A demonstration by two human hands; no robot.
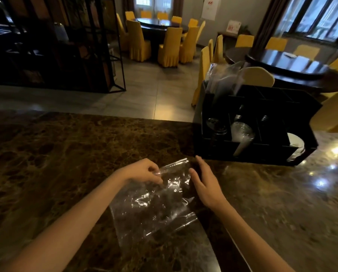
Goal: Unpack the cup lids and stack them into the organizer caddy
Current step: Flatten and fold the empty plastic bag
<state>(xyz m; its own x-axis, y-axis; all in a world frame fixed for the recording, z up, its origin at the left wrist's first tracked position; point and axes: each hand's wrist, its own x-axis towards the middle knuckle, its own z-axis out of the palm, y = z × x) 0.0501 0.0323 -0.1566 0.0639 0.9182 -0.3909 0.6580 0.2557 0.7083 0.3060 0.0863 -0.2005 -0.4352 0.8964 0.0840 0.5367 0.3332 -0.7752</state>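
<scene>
A clear plastic bag [154,203] lies flat and crumpled on the dark marble counter [66,154] in front of me. My left hand [144,170] pinches the bag's far left corner. My right hand [205,183] rests open, fingers together, against the bag's right edge. The black organizer caddy [301,107] stands at the right on the counter. A stack of clear lids [241,134] leans in its middle front slot, dark lids [216,125] sit in the left slot, and white lids [296,144] fill the right end. Tall plastic sleeves [221,79] stick up from the caddy's back left.
Beyond the counter's far edge is a tiled floor with round dark tables and yellow-covered chairs [169,48]. A black metal shelf unit [66,46] stands at the left. One yellow chair back [331,114] rises just behind the caddy's right side.
</scene>
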